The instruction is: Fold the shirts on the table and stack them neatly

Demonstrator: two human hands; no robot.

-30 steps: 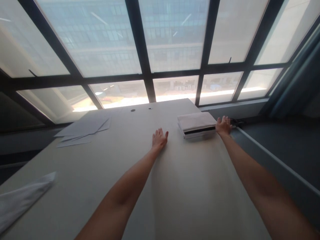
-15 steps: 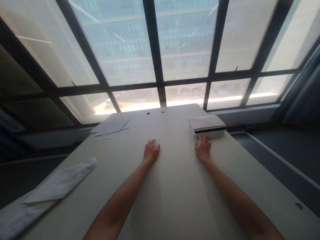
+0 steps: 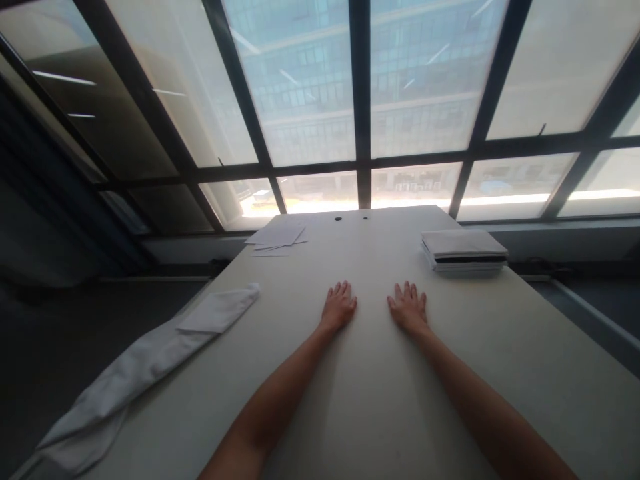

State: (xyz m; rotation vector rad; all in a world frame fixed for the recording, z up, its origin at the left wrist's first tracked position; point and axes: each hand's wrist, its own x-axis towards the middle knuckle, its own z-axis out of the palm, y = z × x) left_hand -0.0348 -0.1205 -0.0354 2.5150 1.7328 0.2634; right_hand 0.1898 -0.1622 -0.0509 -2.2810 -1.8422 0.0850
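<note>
Right hand: gone from the right side of the folded stack, past its front edge, onto the worktop, now apart from the stack and nearer the left hand
Left hand: shifted leftward, farther from the stack
View: swung left, with more of the white cloth and the left curtain showing
</note>
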